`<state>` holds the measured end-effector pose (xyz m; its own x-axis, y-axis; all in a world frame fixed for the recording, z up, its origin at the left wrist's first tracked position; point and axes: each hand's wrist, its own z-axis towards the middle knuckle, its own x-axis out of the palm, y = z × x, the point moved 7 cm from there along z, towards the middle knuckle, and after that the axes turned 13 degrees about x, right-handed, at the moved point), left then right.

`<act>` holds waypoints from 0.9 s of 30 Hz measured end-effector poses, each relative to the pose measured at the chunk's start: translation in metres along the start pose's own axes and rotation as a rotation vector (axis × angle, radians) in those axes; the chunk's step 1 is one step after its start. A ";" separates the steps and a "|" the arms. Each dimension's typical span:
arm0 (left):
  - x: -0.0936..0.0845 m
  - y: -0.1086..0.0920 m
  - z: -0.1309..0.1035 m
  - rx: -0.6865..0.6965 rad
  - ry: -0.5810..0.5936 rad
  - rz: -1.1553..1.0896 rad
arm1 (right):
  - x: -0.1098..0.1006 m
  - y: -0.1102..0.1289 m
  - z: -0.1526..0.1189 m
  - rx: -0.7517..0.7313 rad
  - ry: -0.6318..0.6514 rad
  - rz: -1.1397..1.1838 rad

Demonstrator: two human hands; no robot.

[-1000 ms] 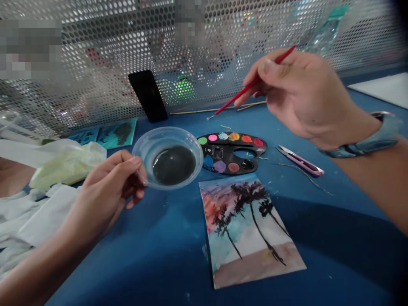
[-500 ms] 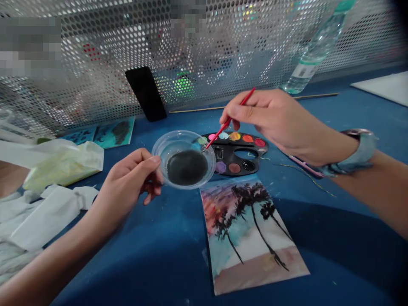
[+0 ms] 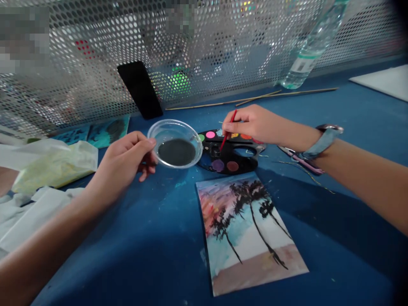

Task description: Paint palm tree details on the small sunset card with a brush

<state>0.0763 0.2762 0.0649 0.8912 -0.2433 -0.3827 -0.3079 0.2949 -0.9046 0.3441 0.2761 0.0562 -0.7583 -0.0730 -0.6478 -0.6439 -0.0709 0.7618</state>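
Two hands work mid-frame: left hand (image 3: pixel 123 159) fingers pinch the water bowl (image 3: pixel 175 143); right hand (image 3: pixel 251 124) fingers grip a red brush (image 3: pixel 228 131) over the palette (image 3: pixel 231 153).

The bowl (image 3: pixel 175 143) sits left of the palette (image 3: pixel 231 153), painting (image 3: pixel 248 233) in front.

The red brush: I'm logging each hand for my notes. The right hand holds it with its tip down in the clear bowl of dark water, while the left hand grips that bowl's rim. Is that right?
Not quite. In the head view the right hand holds the red brush with its tip down on the black paint palette, not in the clear bowl. The left hand does grip that bowl's rim.
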 end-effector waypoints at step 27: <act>0.040 -0.007 0.033 0.036 0.137 0.003 | -0.009 0.025 -0.018 -0.179 -0.163 0.031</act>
<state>0.1245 0.2953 0.0619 0.8358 -0.3656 -0.4096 -0.2961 0.3282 -0.8970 0.3372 0.2572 0.0808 -0.7932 0.0821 -0.6034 -0.6027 -0.2471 0.7587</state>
